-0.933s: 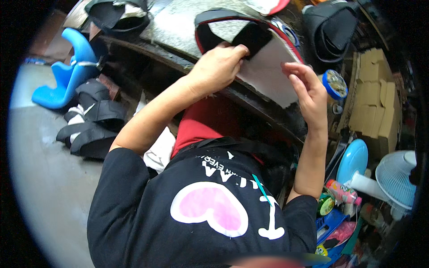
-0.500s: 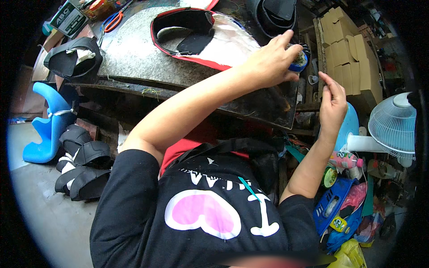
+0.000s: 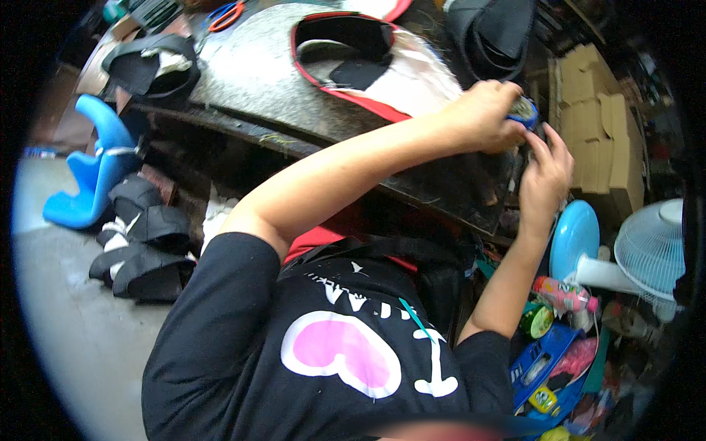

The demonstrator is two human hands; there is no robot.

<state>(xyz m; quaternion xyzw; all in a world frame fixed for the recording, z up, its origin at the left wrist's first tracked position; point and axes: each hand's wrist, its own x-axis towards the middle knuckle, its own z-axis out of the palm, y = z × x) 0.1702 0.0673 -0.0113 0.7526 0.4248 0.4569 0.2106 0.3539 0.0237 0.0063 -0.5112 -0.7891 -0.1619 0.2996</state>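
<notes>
My left hand (image 3: 487,116) reaches across the far right of the workbench, fingers curled beside a small round blue-rimmed container (image 3: 523,112). Whatever its fingers close on, if anything, is too small to make out. My right hand (image 3: 546,173) is raised just to the right, with fingers stretched and apart, their tips almost at the left thumb. Whether the two hands touch I cannot tell. A shaped piece (image 3: 423,70) with red edging, a black-lined opening and a white panel lies on the bench, partly behind my left wrist.
Black curved pieces (image 3: 491,37) stand at the back right; another black piece (image 3: 151,67) sits at the bench's left. Orange-handled scissors (image 3: 226,16) lie behind. Cardboard boxes (image 3: 599,128), a fan (image 3: 657,250) and clutter fill the right. A bent blue form (image 3: 92,165) stands left.
My left hand has gone from spread fingers over the blue-rimmed container to curled fingers beside it. My right hand has come closer to it. The whole view has shifted somewhat.
</notes>
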